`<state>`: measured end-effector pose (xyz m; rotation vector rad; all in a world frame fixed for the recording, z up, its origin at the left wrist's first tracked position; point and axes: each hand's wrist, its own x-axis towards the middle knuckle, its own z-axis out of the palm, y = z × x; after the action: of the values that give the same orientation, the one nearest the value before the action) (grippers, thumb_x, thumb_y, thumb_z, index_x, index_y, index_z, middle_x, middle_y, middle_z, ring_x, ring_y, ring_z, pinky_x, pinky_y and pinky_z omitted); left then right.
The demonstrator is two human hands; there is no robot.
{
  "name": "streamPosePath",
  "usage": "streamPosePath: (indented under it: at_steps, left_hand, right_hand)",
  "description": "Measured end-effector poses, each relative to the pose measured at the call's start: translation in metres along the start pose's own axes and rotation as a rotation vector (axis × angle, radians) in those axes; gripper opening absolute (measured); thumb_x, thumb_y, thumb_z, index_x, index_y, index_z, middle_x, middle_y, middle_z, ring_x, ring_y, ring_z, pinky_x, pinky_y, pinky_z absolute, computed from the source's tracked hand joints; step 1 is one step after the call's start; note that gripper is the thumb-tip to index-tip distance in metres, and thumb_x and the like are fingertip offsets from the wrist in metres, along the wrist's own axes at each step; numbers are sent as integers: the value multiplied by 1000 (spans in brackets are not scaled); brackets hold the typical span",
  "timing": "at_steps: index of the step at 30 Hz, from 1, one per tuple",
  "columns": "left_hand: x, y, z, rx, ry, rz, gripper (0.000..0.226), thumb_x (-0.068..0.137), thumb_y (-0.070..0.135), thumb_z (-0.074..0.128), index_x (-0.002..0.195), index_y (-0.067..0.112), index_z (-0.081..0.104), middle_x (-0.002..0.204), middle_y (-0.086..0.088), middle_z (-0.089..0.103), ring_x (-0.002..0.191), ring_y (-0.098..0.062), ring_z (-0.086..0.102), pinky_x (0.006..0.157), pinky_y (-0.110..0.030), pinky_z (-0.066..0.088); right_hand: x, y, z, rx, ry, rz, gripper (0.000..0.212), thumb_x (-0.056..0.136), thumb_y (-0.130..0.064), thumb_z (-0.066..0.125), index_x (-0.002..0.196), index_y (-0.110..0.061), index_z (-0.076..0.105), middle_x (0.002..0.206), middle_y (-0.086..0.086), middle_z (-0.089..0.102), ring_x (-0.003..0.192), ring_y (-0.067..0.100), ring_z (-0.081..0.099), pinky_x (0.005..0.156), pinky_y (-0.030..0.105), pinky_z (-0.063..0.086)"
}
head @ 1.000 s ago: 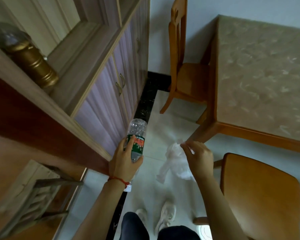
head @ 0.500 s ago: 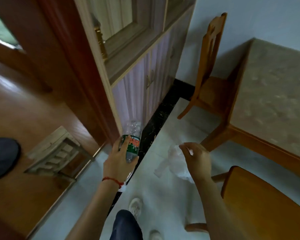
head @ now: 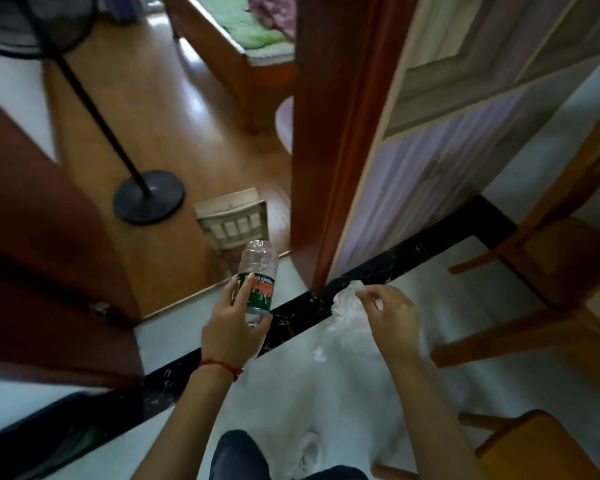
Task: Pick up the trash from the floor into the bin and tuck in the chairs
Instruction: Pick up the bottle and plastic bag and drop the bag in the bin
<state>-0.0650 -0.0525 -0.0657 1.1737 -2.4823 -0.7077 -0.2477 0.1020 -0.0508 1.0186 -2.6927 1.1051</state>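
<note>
Left hand is wrapped round a clear plastic bottle, thumb and fingers over the green and red label, bottle near upright with its long axis tilted slightly forward and right, base end up and away from the person. It looks empty, thin-walled, a bit crumpled at the far end; cap end is hidden below the palm. Right hand pinches a crumpled clear plastic bag at its upper edge, the rest hanging loose below the fingers toward the pale tiled floor. Both pieces of trash are off the floor, held in front of the body, left and right of each other, close but apart.

Key relation: no bin in view, so which way it lies from the hands cannot be told. Neither hand can be called nearer. My guess is the carry step is under way, with both drops to come.

2 wooden chairs show at the right: 1 chair far right, another chair at the lower right corner. Neither looks tucked in from here, though the table is out of frame. Ahead, an open doorway with a fan stand base and a small slatted stool on wood flooring.
</note>
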Motion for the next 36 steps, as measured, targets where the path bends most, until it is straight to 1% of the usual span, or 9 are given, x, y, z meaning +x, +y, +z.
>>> streamPosePath:
  at_steps: [5, 9, 11, 16, 19, 24, 28, 32, 36]
  left_hand:
    - [-55, -63, -43, 5, 69, -135, 73, 63, 21, 82, 128, 9, 51, 128, -22, 51, 102, -40, 58, 69, -46, 53]
    - [-105, -115, -75, 18, 118, -246, 74, 67, 26, 80, 132, 11, 48, 129, -20, 49, 102, -38, 58, 69, -45, 53]
    - [-134, -143, -93, 24, 144, -315, 74, 69, 29, 78, 134, 14, 45, 134, -17, 46, 106, -36, 56, 70, -45, 53]
    - [-208, -213, -143, 21, 201, -424, 74, 71, 29, 76, 135, 15, 43, 136, -15, 43, 110, -35, 54, 72, -48, 54]
    - [-253, -251, -175, 27, 272, -503, 73, 71, 26, 76, 135, 15, 44, 138, -14, 42, 112, -34, 53, 73, -45, 54]
    - [-321, -308, -222, 68, 342, -625, 72, 73, 29, 75, 136, 19, 42, 138, -13, 42, 106, -33, 57, 65, -42, 54]
    - [-356, -345, -248, 71, 403, -762, 72, 74, 30, 74, 137, 17, 40, 140, -13, 40, 108, -34, 56, 70, -45, 52]
    - [-369, -384, -268, 70, 421, -843, 71, 74, 30, 74, 136, 18, 42, 138, -13, 43, 106, -33, 57, 68, -46, 53]
    - [-366, -425, -284, 72, 403, -885, 72, 74, 32, 74, 136, 19, 41, 138, -11, 43, 107, -31, 57, 68, -45, 54]
  right_hand:
    - [-36, -60, 41, 33, -134, -162, 12, 80, -18, 66, 74, -8, 69, 70, 6, 69, 65, 23, 63, 58, 27, 44]
    - [-70, -112, 69, 103, -180, -302, 31, 83, -31, 54, 70, -7, 68, 65, 5, 67, 58, 19, 60, 58, 14, 36]
    - [-92, -141, 84, 154, -212, -354, 37, 84, -35, 50, 69, -6, 67, 64, 6, 67, 57, 19, 59, 60, 13, 33]
    - [-155, -211, 121, 212, -307, -405, 27, 83, -30, 62, 71, -6, 69, 67, 5, 68, 59, 17, 60, 63, 9, 34]
    - [-193, -256, 146, 228, -364, -473, 33, 83, -36, 59, 71, -7, 69, 67, 5, 68, 59, 18, 60, 59, 11, 35]
    - [-249, -328, 191, 248, -430, -582, 14, 78, -16, 70, 70, -4, 69, 66, 7, 68, 58, 24, 61, 57, 24, 44]
    - [-284, -377, 227, 300, -511, -684, 8, 77, -10, 72, 74, -3, 69, 68, 10, 69, 59, 25, 62, 57, 28, 48]
    - [-305, -419, 267, 355, -562, -769, 17, 78, -18, 63, 71, -4, 68, 63, 8, 66, 55, 22, 59, 54, 23, 44]
    - [-318, -453, 311, 364, -611, -823, 15, 77, -17, 65, 68, -5, 66, 60, 7, 65, 53, 20, 58, 56, 18, 36]
